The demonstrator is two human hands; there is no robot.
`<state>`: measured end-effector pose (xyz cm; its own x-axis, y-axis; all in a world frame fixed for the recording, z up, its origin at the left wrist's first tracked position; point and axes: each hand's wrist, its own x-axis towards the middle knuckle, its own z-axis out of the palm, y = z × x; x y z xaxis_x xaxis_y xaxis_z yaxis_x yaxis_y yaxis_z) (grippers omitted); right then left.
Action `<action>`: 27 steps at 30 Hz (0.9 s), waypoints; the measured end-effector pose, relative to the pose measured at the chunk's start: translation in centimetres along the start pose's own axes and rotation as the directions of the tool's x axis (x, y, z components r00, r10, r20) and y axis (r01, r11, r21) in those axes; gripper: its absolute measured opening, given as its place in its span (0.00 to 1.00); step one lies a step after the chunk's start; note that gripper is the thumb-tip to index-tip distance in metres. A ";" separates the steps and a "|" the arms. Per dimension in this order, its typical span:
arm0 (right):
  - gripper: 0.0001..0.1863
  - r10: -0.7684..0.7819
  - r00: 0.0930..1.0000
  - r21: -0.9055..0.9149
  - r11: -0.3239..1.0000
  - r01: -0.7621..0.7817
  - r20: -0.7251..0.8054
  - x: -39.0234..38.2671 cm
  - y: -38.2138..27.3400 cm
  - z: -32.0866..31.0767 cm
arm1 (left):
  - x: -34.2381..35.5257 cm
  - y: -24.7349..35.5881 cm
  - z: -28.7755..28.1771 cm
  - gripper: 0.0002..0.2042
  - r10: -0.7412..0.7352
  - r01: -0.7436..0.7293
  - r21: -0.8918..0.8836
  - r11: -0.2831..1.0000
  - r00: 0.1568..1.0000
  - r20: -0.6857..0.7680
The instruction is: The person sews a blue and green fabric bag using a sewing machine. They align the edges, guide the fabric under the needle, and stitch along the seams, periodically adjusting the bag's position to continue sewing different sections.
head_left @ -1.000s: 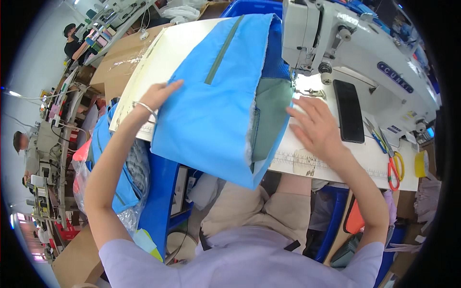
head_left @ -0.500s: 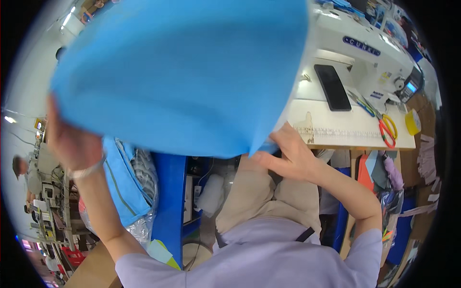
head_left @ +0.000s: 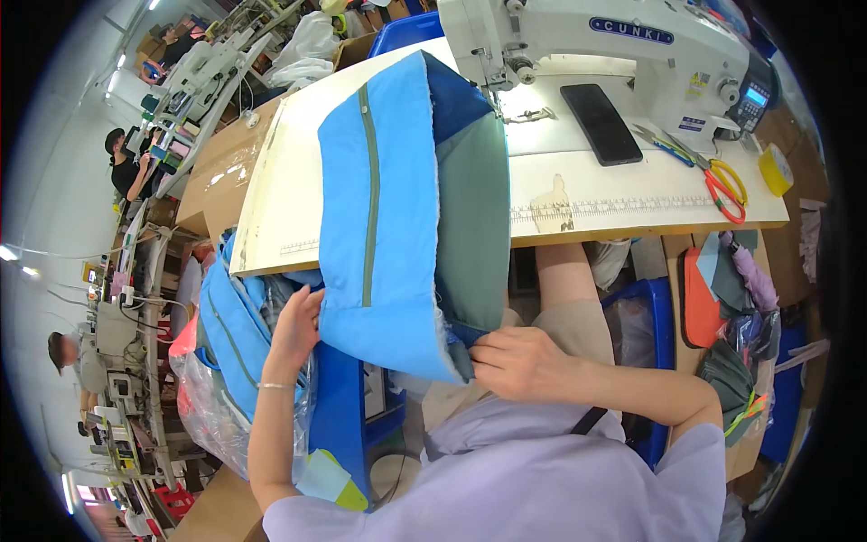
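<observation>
Blue quilted fabric panel (head_left: 384, 226): left hand (head_left: 293, 330) and right hand (head_left: 519, 361) each pinch 1 lower corner; keep the pull even across the cream desk (head_left: 623, 194).

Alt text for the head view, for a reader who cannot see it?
A seated person holds a blue padded fabric piece by its lower edge, left hand and right hand, draped over a sewing table. A white sewing machine, black phone and scissors sit behind.
</observation>
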<state>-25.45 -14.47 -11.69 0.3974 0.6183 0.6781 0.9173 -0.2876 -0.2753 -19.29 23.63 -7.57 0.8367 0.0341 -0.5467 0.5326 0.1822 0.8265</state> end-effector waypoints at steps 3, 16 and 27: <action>0.08 -0.002 1.000 -0.018 1.000 0.002 0.000 -0.3 -0.5 -1.0 | 3.5 0.2 2.2 0.24 0.100 -0.097 0.155 0.983 0.995 -0.011; 0.08 0.240 0.961 0.438 0.885 -0.159 -0.137 -0.7 -0.1 -7.7 | 9.2 -0.5 13.7 0.21 -0.102 0.222 -0.331 0.917 0.934 0.343; 0.10 0.217 0.965 0.412 0.901 -0.139 -0.149 -0.8 0.2 -4.7 | 13.8 11.2 14.2 0.19 0.143 -0.132 -0.072 0.989 0.974 0.177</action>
<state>-25.65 -18.44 -9.10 0.5787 0.4255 0.6958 0.7812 -0.0439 -0.6228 0.06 12.15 -4.00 0.9135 -0.1143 -0.3905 0.4069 0.2463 0.8796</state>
